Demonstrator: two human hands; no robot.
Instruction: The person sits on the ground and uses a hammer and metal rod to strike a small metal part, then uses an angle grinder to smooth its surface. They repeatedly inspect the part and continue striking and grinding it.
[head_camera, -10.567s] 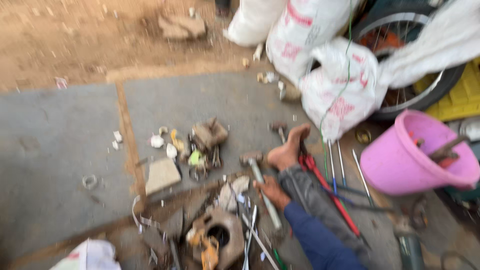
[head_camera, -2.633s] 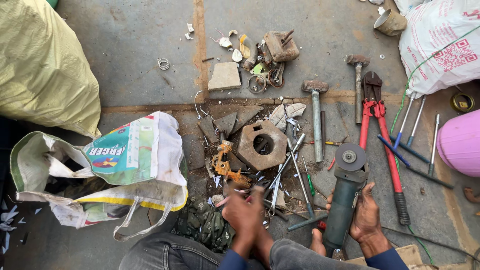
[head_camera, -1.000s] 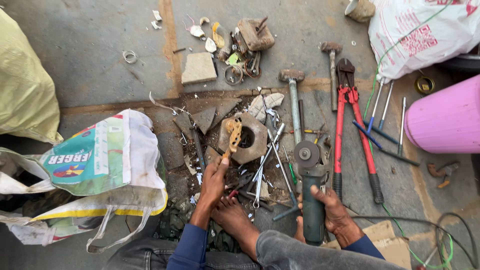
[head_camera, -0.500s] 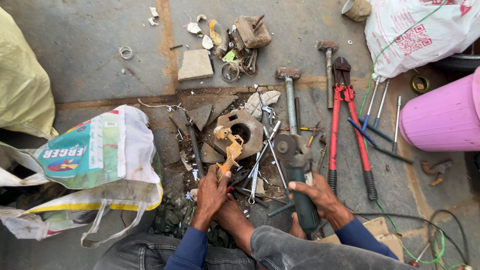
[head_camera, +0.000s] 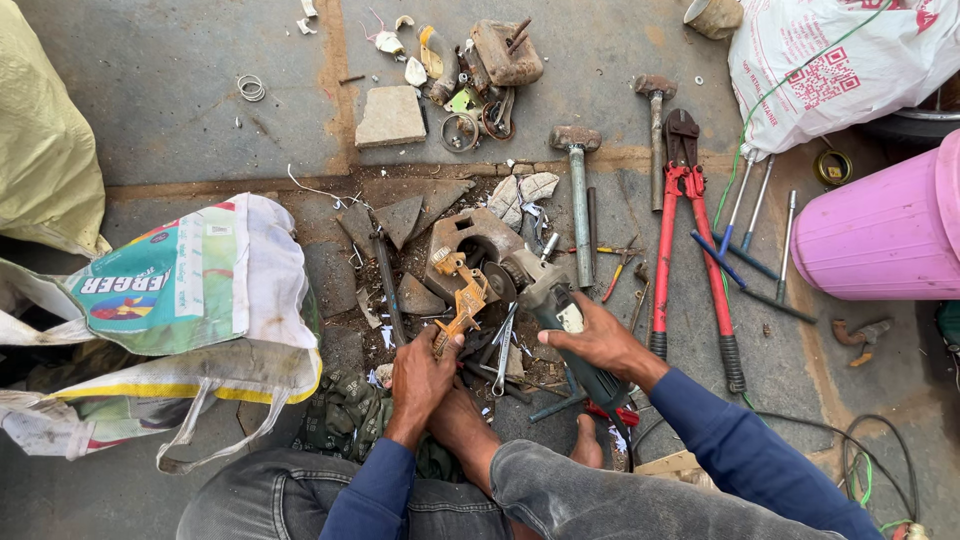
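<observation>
Two hands at a scrap pile on the concrete floor, one on an orange part, one on a grinder.

At 9 o'clock a printed sack (head_camera: 190, 300) slumps on the floor (head_camera: 150, 130). The left hand (head_camera: 420, 372), at 6 o'clock, closes round the lower end of an orange metal part (head_camera: 462, 300) that slants up toward 12 over the scrap. Just right of it the right hand (head_camera: 598, 340) wraps the grey grinder (head_camera: 560, 325) body, its disc end pointing toward 11 o'clock and lying just beside a rusty metal block (head_camera: 462, 240). A hammer (head_camera: 578, 190) lies at 12 o'clock, head up. Red bolt cutters (head_camera: 690, 240) lie at 2 o'clock, handles toward the person. A pink bucket (head_camera: 885, 230) stands at 3 o'clock.
</observation>
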